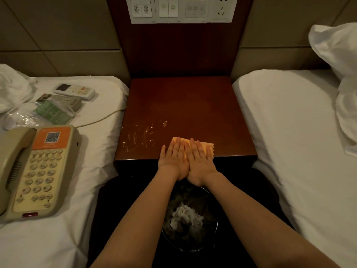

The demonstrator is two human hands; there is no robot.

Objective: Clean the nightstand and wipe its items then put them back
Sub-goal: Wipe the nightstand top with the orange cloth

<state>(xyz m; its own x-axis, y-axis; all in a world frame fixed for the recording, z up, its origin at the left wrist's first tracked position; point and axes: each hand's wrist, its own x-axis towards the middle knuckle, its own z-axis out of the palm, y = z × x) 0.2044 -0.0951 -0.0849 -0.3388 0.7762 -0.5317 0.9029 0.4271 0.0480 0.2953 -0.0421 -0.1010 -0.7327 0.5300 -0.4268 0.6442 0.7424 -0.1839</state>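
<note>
Cloth point(205, 145) lies at the bench point(183, 105) front edge. Left grip point(173, 159) and right grip point(201, 161) press flat on it, fingers straight, grasping nothing. Streaks point(141, 136) sit just left of the cloth. Best to press evenly and sweep left across them in overlapping passes. Phone point(38, 167) lies on the left bed point(100, 109).

Walls: beige padded wall panels point(58, 35) with seams, on either side of a dark wood panel point(179, 51).
Fittings: white switch plate point(181, 9) with a socket, at the top of the wood panel.
Centre: reddish-brown nightstand point(183, 105) with a square top, backed against the wood panel.
Left: left bed point(58, 238) in a white sheet, just beside the nightstand.
Right: right bed point(289, 132) in a white sheet, white pillow point(336, 47) at its head.
Floor: floor point(116, 200) dark, detail lost in shadow.
Light: dim and warm.
</note>
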